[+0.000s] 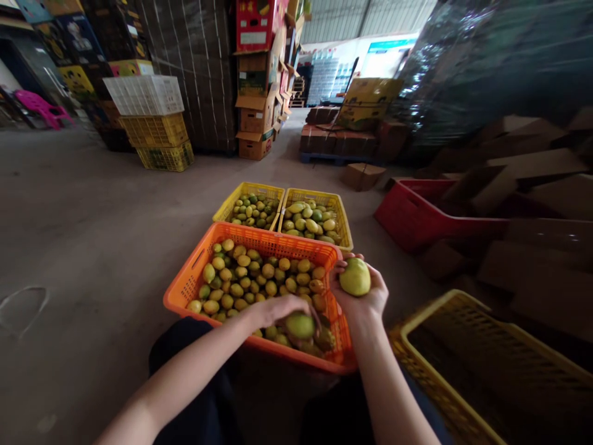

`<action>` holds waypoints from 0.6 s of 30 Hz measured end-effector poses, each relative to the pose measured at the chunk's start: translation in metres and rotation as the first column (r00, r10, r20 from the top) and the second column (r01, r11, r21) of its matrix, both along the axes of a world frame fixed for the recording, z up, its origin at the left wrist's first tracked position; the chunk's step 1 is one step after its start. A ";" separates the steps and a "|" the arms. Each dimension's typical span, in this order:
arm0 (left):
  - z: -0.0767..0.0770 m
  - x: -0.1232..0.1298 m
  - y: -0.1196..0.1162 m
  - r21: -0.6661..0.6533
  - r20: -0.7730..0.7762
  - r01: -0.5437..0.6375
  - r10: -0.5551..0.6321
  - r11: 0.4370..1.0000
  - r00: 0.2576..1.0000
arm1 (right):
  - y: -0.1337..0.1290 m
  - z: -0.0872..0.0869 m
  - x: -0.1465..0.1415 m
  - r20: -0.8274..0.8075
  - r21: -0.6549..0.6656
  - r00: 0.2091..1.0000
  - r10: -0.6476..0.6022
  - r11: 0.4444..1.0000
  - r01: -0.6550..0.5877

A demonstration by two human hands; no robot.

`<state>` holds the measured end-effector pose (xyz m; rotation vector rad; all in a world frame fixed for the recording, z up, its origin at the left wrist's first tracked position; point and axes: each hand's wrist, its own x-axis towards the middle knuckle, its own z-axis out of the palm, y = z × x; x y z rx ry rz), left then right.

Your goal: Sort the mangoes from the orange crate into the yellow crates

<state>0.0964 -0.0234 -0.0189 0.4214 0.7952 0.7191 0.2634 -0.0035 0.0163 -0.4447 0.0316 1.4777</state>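
My right hand [364,296] is turned palm up at the right rim of the orange crate [185,278], its fingers wrapped round a yellow-green lemon [355,277]. Inside that crate, at its near right corner, my left hand [285,307] reaches down with fingers curled over a greener lemon [300,325]. This hand is slightly blurred, and part of its grip is hidden. Many yellow and greenish lemons [241,272] cover the crate's bottom, and larger green ones lie near my left hand.
Two yellow crates [343,216] of green-yellow fruit touch the orange crate's far side. At my right stands another yellow crate [445,371], its inside dark. Beyond it are a red crate [403,216] and loose cardboard [532,253]. Stacked crates [155,130] and boxes [254,117] stand farther back.
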 end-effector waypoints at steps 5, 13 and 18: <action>-0.042 -0.004 -0.032 -0.238 -0.331 0.860 -0.870 0.452 0.366 | -0.014 0.001 0.015 0.069 -0.065 0.997 0.015 0.998 -0.011; 0.035 -0.081 0.068 0.216 -0.207 -0.171 0.216 0.961 0.954 | -0.019 -0.003 0.026 0.081 -0.152 0.997 -0.020 0.988 0.032; 0.045 -0.126 0.090 0.255 -0.293 -0.608 0.659 0.752 0.692 | -0.019 -0.015 0.031 0.106 -0.148 0.994 0.015 0.989 0.001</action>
